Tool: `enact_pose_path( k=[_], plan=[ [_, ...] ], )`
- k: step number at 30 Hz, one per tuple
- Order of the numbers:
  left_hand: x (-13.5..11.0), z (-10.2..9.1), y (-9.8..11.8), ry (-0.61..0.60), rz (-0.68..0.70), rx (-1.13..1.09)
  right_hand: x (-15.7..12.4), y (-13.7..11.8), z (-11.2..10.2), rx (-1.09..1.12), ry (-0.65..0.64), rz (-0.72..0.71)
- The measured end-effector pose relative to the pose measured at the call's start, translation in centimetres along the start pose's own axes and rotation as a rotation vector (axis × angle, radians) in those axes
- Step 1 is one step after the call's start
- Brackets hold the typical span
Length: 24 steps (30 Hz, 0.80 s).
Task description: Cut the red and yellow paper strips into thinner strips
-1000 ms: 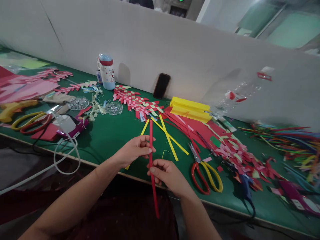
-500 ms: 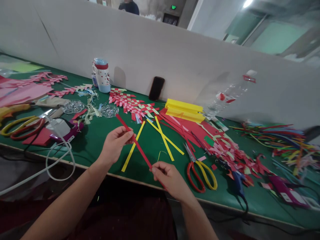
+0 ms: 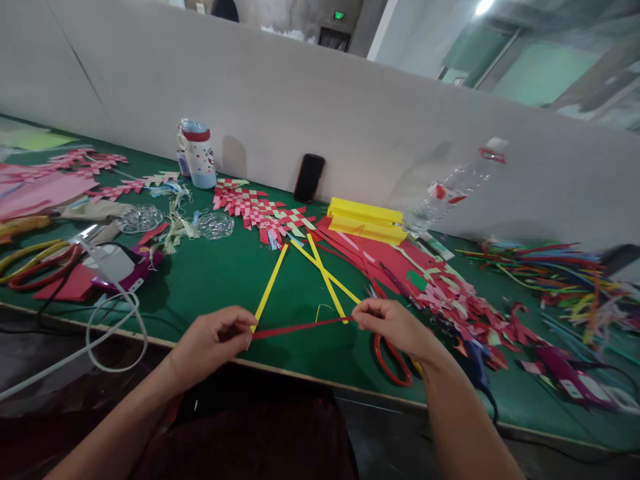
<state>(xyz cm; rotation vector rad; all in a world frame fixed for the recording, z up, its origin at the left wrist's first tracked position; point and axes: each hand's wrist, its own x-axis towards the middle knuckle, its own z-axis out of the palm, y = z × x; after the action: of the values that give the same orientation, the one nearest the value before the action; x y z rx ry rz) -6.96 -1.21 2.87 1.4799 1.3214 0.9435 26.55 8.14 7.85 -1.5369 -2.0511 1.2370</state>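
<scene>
A narrow red paper strip (image 3: 303,328) is stretched almost level between my hands, above the front of the green table. My left hand (image 3: 215,340) pinches its left end, and my right hand (image 3: 387,323) pinches the other. Behind the strip lie yellow paper strips: a single slanted one (image 3: 271,283) near my left fingers and two crossed ones (image 3: 325,270) toward my right hand. Scissors with red and yellow handles (image 3: 393,363) lie partly hidden under my right hand and wrist.
Woven red and pink paper pieces (image 3: 260,210), a phone (image 3: 309,178), a flask (image 3: 203,157) and a plastic bottle (image 3: 447,193) stand or lie along the partition. Paper scraps (image 3: 465,307) and a purple device (image 3: 570,380) are at right; a white cable (image 3: 143,320) loops over the left edge.
The red strip has turned from a steep slant to nearly level. My left hand came down toward the table edge, while my right hand moved right and slightly up, over the scissors.
</scene>
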Motion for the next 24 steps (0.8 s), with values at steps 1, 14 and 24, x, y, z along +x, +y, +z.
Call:
enact_pose_path(
  k=[1,14,24],
  plan=[
    [-0.6,0.3,-0.1,-0.091,0.064,0.077,0.6,0.0,-0.5,-0.010,-0.003,-0.007],
    [-1.4,4.9,-0.2,-0.212,0.054,0.059,4.7,0.9,-3.4,0.027,0.559,-0.173],
    [0.8,7.7,0.5,-0.340,-0.274,-0.221,-2.6,9.3,-7.5,-0.409,0.785,0.197]
  ],
)
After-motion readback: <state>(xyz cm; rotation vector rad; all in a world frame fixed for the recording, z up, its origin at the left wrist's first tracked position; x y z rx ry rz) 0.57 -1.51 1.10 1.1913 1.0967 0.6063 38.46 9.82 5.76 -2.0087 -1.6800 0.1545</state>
